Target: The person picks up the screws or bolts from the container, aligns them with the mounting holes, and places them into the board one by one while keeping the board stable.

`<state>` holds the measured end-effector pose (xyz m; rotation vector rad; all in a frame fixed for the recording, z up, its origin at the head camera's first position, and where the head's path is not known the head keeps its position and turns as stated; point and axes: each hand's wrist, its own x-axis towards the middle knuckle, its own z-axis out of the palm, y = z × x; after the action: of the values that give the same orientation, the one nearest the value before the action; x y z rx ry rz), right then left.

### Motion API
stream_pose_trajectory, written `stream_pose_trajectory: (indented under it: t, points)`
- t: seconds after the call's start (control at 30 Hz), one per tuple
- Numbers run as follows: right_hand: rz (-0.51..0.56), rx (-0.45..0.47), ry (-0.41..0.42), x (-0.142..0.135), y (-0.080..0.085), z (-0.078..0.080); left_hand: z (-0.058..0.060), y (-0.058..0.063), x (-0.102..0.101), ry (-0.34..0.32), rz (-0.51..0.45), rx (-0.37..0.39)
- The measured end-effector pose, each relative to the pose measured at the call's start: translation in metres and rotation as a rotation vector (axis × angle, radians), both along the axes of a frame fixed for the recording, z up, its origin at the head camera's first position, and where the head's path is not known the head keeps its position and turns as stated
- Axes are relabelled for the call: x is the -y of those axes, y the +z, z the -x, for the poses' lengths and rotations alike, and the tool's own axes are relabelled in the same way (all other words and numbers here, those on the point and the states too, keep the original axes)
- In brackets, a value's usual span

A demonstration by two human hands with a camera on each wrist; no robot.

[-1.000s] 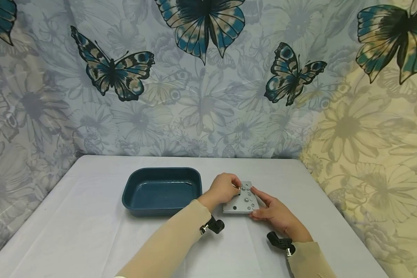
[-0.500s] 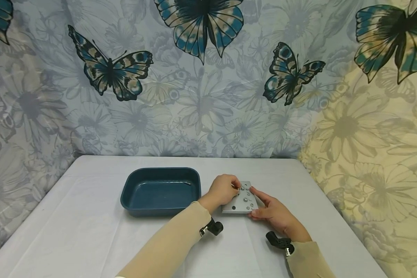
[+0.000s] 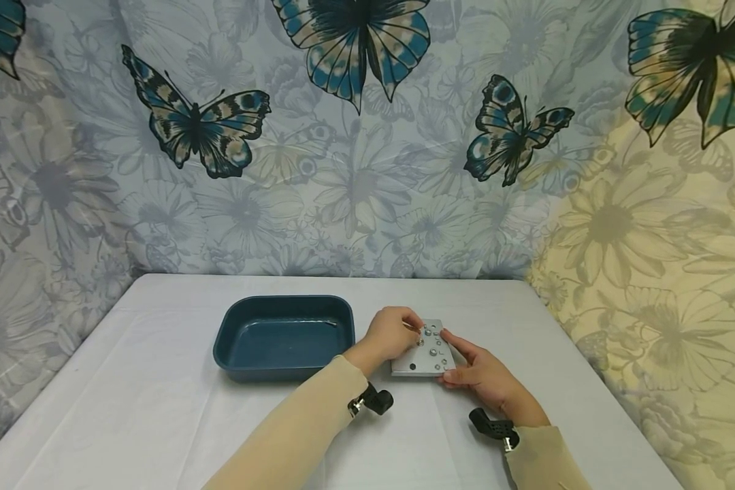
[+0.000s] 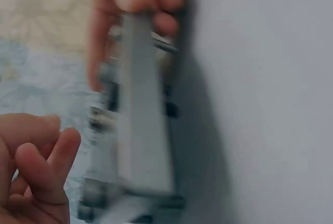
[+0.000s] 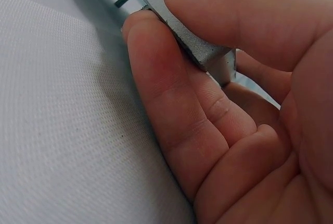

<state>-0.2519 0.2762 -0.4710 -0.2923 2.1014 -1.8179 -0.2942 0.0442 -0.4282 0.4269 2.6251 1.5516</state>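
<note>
A grey metal plate (image 3: 425, 364) with several screws and holes is tilted up at its right side in the head view. My right hand (image 3: 486, 374) grips it along the right edge, thumb at the near corner and a finger at the far one. In the right wrist view, thumb and fingers pinch the plate's end (image 5: 195, 41), and dark screw shanks stick out beneath. My left hand (image 3: 392, 333) has bent fingers at the plate's left side, close to a small screw (image 3: 419, 341). Blurred in the left wrist view, the left fingertips (image 4: 67, 140) are bunched beside the plate; I cannot tell whether they pinch anything.
A dark blue rectangular dish (image 3: 226, 357) stands left of the left hand, its right wall close to that wrist. A white cloth (image 3: 128, 408) covers the table. A curtain with butterflies (image 3: 367, 204) hangs behind the table's far edge. Both wrists carry black camera mounts.
The left fingers have shifted slightly up and left from the plate, and the screw under them now shows. The right hand and the plate have stayed nearly in place.
</note>
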Motion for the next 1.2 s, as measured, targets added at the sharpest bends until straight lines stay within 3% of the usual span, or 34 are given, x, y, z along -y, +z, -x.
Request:
stream_pose_trajectory:
  t: [0.13, 0.23, 0.33, 0.4, 0.5, 0.67, 0.97, 1.2]
  points:
    - [-0.007, -0.004, -0.004, 0.000, 0.000, -0.001, -0.002, 0.013, 0.012, 0.118, -0.457, 0.217]
    - [-0.006, -0.004, -0.007, 0.000, 0.000, -0.001, 0.000, 0.029, 0.031, 0.182, -0.788, 0.312]
    - [0.000, 0.000, -0.013, -0.001, 0.001, -0.001, 0.006, 0.042, 0.061, 0.210, -0.890, 0.334]
    - [0.001, 0.002, -0.014, -0.001, 0.001, -0.001, 0.010, 0.047, 0.084, 0.207, -0.848, 0.339]
    - [0.008, 0.002, -0.011, -0.002, 0.001, -0.001, 0.014, 0.047, 0.116, 0.193, -0.689, 0.363]
    - [0.017, -0.006, 0.009, -0.005, -0.001, -0.001, 0.013, 0.034, 0.149, 0.156, -0.442, 0.427]
    - [0.024, -0.012, 0.018, -0.005, -0.003, 0.001, 0.007, 0.006, 0.150, 0.246, -0.313, 0.430]
    - [0.039, -0.006, 0.023, -0.002, -0.003, 0.002, 0.007, -0.005, 0.147, 0.277, -0.126, 0.374]
